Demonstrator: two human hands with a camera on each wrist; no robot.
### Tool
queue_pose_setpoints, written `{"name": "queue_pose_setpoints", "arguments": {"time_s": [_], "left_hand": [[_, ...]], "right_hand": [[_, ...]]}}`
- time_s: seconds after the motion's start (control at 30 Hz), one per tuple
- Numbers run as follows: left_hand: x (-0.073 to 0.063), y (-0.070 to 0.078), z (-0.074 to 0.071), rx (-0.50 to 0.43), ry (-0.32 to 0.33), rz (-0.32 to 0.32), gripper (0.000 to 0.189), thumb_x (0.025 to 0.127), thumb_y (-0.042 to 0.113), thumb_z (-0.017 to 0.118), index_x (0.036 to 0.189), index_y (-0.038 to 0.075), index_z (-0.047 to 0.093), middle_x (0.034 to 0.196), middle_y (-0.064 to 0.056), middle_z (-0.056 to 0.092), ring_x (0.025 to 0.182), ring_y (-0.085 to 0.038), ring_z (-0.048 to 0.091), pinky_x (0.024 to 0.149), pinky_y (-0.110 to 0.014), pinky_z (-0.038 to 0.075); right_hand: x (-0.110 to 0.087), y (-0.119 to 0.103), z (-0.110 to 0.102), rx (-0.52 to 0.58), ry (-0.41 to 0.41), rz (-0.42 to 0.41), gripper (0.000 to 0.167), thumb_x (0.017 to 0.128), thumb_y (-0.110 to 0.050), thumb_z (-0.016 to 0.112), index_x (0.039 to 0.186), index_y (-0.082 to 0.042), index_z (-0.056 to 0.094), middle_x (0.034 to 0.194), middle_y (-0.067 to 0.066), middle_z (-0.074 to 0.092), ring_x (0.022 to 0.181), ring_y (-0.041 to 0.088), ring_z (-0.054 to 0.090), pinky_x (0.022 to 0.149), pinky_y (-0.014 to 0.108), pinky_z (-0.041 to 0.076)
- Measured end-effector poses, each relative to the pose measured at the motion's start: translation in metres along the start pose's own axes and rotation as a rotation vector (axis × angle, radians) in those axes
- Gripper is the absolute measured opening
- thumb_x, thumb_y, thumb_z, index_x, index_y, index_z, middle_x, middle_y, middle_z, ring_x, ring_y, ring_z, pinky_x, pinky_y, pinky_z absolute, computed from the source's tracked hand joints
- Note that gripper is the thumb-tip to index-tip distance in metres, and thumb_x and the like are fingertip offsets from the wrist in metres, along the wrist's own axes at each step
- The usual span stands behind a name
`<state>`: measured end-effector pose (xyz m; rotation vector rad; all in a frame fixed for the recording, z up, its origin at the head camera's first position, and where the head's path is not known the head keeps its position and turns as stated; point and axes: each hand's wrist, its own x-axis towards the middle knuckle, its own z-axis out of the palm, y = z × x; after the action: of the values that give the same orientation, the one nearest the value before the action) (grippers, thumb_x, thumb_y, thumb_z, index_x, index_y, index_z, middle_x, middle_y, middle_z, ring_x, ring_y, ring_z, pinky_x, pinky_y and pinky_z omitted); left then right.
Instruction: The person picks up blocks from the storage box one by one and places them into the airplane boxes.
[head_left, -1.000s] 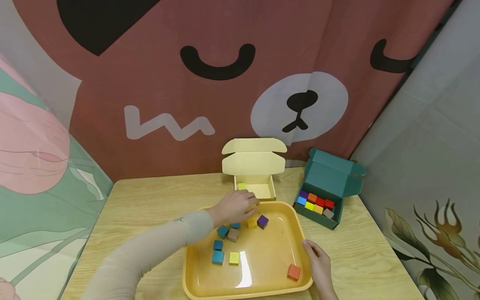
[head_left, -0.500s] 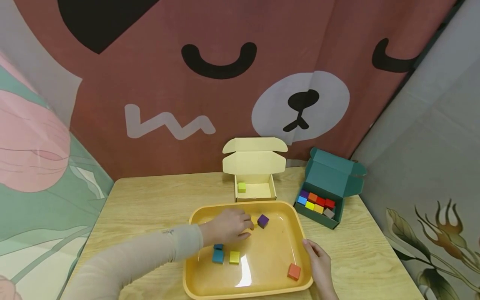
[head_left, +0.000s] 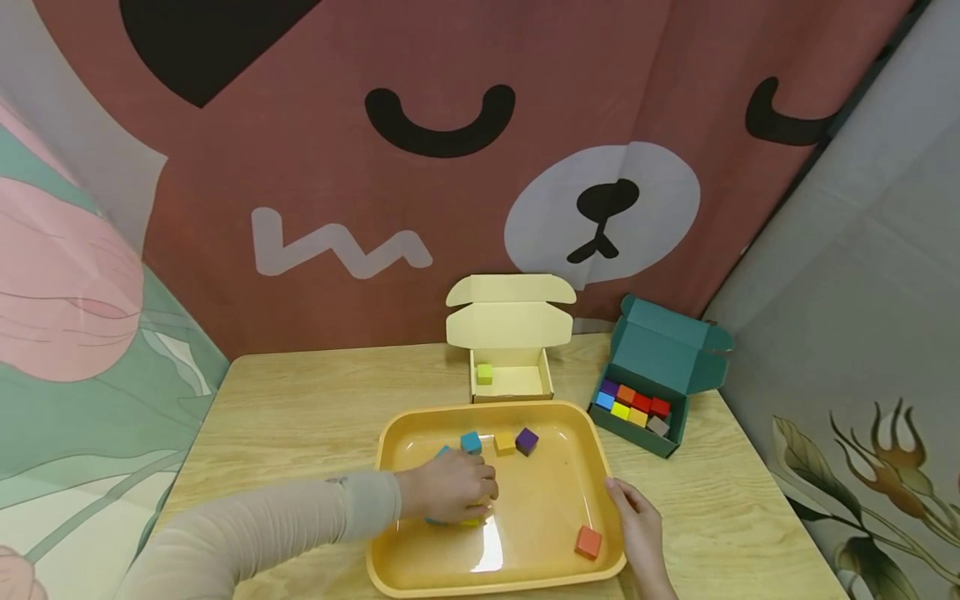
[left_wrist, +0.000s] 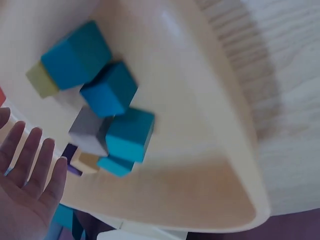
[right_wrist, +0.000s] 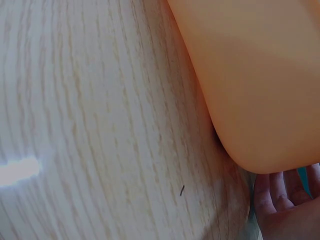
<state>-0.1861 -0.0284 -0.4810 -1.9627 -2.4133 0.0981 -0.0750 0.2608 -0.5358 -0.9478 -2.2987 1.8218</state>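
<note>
My left hand [head_left: 453,486] hovers over the left half of the yellow tray [head_left: 555,575]. Its fingers are spread and hold nothing in the left wrist view. Below it lie a yellow block [left_wrist: 42,80], several blue blocks [left_wrist: 77,55] and a grey-brown block [left_wrist: 90,131], largely covered by the hand in the head view. Beyond the hand sit a blue block [head_left: 471,442], an amber block [head_left: 505,443] and a purple block [head_left: 527,442]. An orange-red block [head_left: 588,542] is in the near right corner. My right hand [head_left: 637,533] grips the tray's right rim, thumb on top.
Behind the tray stands an open pale-yellow box [head_left: 517,382] with one lime-green block [head_left: 484,374] inside. To its right, an open dark green box [head_left: 660,442] holds several coloured blocks. A wooden table [head_left: 300,417] carries everything, with curtains behind.
My left hand has come back from the far rim toward the near left of the tray, uncovering the lime-green block and the blocks at the back. The right hand stays on the rim.
</note>
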Motion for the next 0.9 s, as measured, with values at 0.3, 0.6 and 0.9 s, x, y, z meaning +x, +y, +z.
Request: {"name": "queue_pose_setpoints", "arguments": {"time_s": [0.3, 0.6, 0.9], "left_hand": [[-0.011, 0.003, 0.015, -0.014, 0.002, -0.005, 0.017, 0.097, 0.039, 0.061, 0.103, 0.027, 0.071, 0.095, 0.014, 0.064, 0.082, -0.002, 0.054, 0.063, -0.015, 0.041], [-0.018, 0.009, 0.021, 0.022, 0.003, -0.002, 0.018, 0.089, 0.042, 0.07, 0.099, 0.027, 0.07, 0.089, 0.014, 0.059, 0.079, -0.002, 0.054, 0.066, -0.016, 0.044], [-0.019, 0.01, 0.026, 0.039, -0.01, -0.005, 0.014, 0.087, 0.037, 0.074, 0.096, 0.028, 0.068, 0.088, 0.013, 0.057, 0.08, -0.003, 0.055, 0.068, -0.018, 0.045]], "right_hand": [[0.001, 0.0, 0.001, 0.015, 0.008, -0.004, 0.078, 0.094, -0.06, 0.054, 0.136, 0.006, 0.054, 0.142, 0.025, 0.049, 0.13, 0.037, 0.046, 0.109, 0.051, 0.038], [-0.001, -0.001, -0.001, 0.038, -0.007, 0.018, 0.081, 0.093, -0.063, 0.055, 0.137, 0.005, 0.053, 0.145, 0.026, 0.046, 0.133, 0.038, 0.042, 0.111, 0.052, 0.035], [-0.001, -0.002, 0.0, 0.036, -0.007, 0.028, 0.08, 0.094, -0.061, 0.055, 0.138, 0.006, 0.052, 0.146, 0.026, 0.045, 0.133, 0.038, 0.042, 0.111, 0.052, 0.035]]}}
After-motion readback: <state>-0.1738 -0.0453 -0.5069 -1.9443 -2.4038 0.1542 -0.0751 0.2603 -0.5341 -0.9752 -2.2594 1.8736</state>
